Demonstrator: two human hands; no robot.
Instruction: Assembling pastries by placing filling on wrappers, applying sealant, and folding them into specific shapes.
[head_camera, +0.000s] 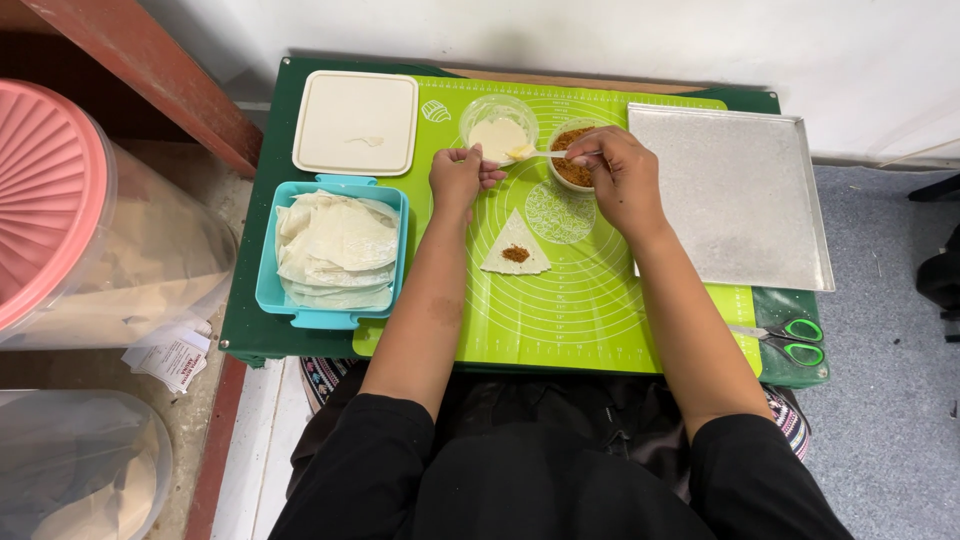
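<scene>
Our right hand (622, 172) pinches a spoon (545, 153) over the filling bowl (570, 160); our left hand (457, 176) rests curled beside the paste bowl (498, 130). The wrapper (516, 246) lies below on the mat (590, 300). Overloading could spill filling there.

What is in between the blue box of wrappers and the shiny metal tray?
In the head view, the green mat lies between the blue box and the metal tray, with a filled triangular wrapper and both forearms over it.

triangular wrapper (515, 245) (brown filling), flat on mat (600, 310)
</scene>
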